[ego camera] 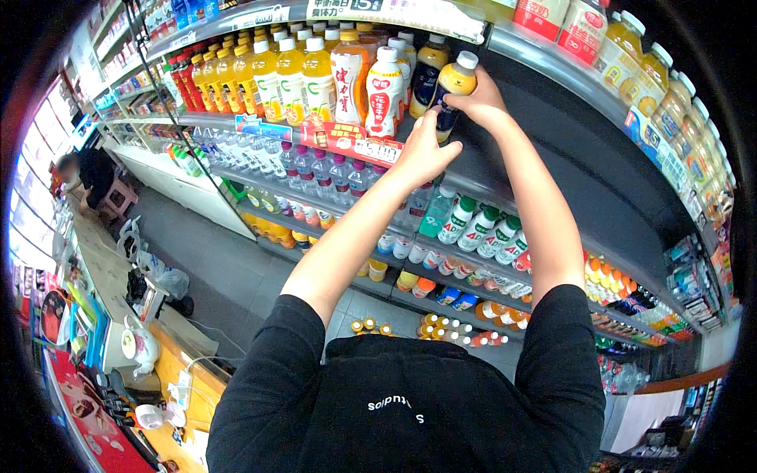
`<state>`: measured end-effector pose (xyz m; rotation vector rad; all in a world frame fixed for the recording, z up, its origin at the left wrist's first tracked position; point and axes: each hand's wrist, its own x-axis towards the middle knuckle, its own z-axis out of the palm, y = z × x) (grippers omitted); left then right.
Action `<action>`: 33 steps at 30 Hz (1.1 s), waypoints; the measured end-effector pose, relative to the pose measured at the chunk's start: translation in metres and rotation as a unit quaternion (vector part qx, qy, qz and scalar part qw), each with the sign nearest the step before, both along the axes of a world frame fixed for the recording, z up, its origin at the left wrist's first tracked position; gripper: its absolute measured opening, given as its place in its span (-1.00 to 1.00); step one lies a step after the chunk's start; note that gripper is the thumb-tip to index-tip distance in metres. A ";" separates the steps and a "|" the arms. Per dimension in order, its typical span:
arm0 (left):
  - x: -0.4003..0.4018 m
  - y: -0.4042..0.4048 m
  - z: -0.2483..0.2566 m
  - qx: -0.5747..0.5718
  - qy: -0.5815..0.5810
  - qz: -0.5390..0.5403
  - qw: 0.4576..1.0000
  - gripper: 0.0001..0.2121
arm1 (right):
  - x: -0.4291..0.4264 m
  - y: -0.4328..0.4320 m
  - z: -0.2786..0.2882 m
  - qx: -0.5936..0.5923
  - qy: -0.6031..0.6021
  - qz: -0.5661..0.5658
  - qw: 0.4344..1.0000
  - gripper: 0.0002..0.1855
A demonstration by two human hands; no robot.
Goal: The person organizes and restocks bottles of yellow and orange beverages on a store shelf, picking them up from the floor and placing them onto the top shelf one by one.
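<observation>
A yellow drink bottle with a white cap and dark label [458, 80] stands upright or nearly so near the shelf's front. My right hand [486, 100] grips it around its right side. The fingertips of my left hand [426, 148] reach the lower left of that bottle, thumb spread to the right; whether they press on it is unclear. Just behind and to the left is a similar dark-labelled bottle [427, 71]. Further left stand a white bottle with a red label [384, 94], an orange-and-white drink bottle [350, 77] and rows of yellow juice bottles [290, 77].
The dark shelf board [550, 124] extends to my right. Lower shelves hold water bottles [319, 174] and green-capped white bottles [458, 219]. More capped bottles [440, 328] stand on the floor near me. At left are a wooden counter [171, 349] and a seated person [94, 177].
</observation>
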<state>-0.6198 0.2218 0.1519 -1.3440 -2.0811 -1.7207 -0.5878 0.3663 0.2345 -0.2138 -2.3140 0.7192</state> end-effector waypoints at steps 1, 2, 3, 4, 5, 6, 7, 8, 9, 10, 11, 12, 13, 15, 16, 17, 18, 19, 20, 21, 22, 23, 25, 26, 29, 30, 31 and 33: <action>-0.003 0.000 0.001 -0.018 0.010 0.010 1.000 -0.27 | -0.008 0.005 0.000 0.004 0.001 0.022 1.000 -0.29; -0.005 0.000 0.002 -0.037 -0.009 0.015 0.999 -0.27 | -0.017 0.010 -0.001 0.008 0.002 0.043 0.999 -0.31; -0.008 0.002 0.002 -0.038 -0.009 0.020 0.999 -0.27 | -0.029 0.018 -0.004 0.007 0.002 0.048 0.999 -0.31; -0.010 0.004 0.002 -0.042 -0.012 0.022 0.999 -0.27 | -0.039 0.023 -0.006 -0.013 -0.020 0.051 0.998 -0.30; -0.012 0.006 0.002 -0.045 -0.014 0.023 0.999 -0.27 | -0.048 0.029 -0.009 -0.033 -0.042 0.053 0.997 -0.29; -0.012 0.007 0.002 -0.038 -0.007 0.034 0.999 -0.30 | -0.053 0.027 -0.010 -0.035 -0.043 0.058 0.997 -0.29; -0.013 0.007 0.002 -0.040 -0.009 0.039 0.998 -0.30 | -0.058 0.026 -0.011 -0.031 -0.053 0.067 0.996 -0.28; -0.015 0.008 0.002 -0.039 0.003 0.039 0.999 -0.32 | -0.061 0.026 -0.012 -0.027 -0.063 0.075 0.995 -0.27; -0.015 0.008 0.002 -0.037 0.015 0.039 0.998 -0.34 | -0.062 0.023 -0.013 -0.028 -0.065 0.079 0.994 -0.27; -0.015 0.007 0.004 -0.034 0.006 0.028 0.999 -0.34 | -0.063 0.020 -0.014 -0.019 -0.037 0.090 0.995 -0.26; -0.017 0.008 0.002 -0.035 0.003 0.030 0.999 -0.34 | -0.062 0.019 -0.015 -0.010 -0.009 0.100 0.995 -0.25; -0.018 0.008 -0.001 -0.041 0.004 0.037 0.998 -0.34 | -0.061 0.016 -0.015 -0.011 -0.012 0.103 0.995 -0.25; -0.019 0.009 -0.004 -0.047 0.005 0.045 0.998 -0.34 | -0.060 0.013 -0.014 0.027 0.010 0.063 0.998 -0.23; -0.020 0.010 -0.007 -0.073 0.008 0.051 0.996 -0.33 | -0.057 0.011 -0.018 0.064 0.029 0.024 0.997 -0.21; -0.020 0.011 -0.007 -0.098 0.014 0.055 0.994 -0.32 | -0.056 0.011 -0.021 0.055 0.047 0.027 0.997 -0.19; -0.020 0.012 -0.007 -0.099 0.012 0.055 0.993 -0.32 | -0.055 0.011 -0.024 0.045 0.064 0.029 0.997 -0.17; -0.022 0.015 -0.006 -0.101 0.003 0.038 0.994 -0.32 | -0.056 0.013 -0.028 0.038 0.067 0.023 0.997 -0.16; -0.023 0.017 -0.006 -0.103 -0.006 0.021 0.994 -0.31 | -0.057 0.016 -0.031 0.037 0.066 0.023 0.997 -0.16; -0.021 0.018 -0.008 -0.104 -0.006 0.021 0.994 -0.31 | -0.058 0.018 -0.033 -0.012 0.060 0.048 0.997 -0.13; -0.020 0.019 -0.009 -0.108 0.007 0.041 0.993 -0.31 | -0.059 0.019 -0.034 -0.060 0.054 0.072 0.994 -0.10; -0.020 0.020 -0.010 -0.112 0.020 0.061 0.992 -0.32 | -0.060 0.020 -0.034 -0.061 0.054 0.072 0.994 -0.10; -0.020 0.021 -0.010 -0.113 0.021 0.060 0.992 -0.32 | -0.062 0.020 -0.034 -0.010 0.057 0.034 0.998 -0.12; -0.023 0.020 -0.012 -0.094 0.011 0.059 0.994 -0.32 | -0.065 0.015 -0.034 0.040 0.059 -0.001 0.997 -0.14; -0.025 0.019 -0.012 -0.094 0.012 0.060 0.994 -0.32 | -0.066 0.012 -0.034 0.036 0.055 -0.007 0.998 -0.14; -0.026 0.021 -0.011 -0.098 0.020 0.080 0.992 -0.32 | -0.069 0.014 -0.037 0.032 0.073 0.000 0.997 -0.13; -0.027 0.020 -0.012 -0.101 0.018 0.081 0.991 -0.32 | -0.069 0.011 -0.037 0.029 0.096 0.014 0.995 -0.13; -0.028 0.019 -0.012 -0.105 0.015 0.082 0.991 -0.32 | -0.068 0.009 -0.036 0.029 0.096 0.015 0.995 -0.13; -0.030 0.018 -0.013 -0.102 0.017 0.085 0.991 -0.32 | -0.065 0.008 -0.034 0.010 0.073 0.005 0.997 -0.10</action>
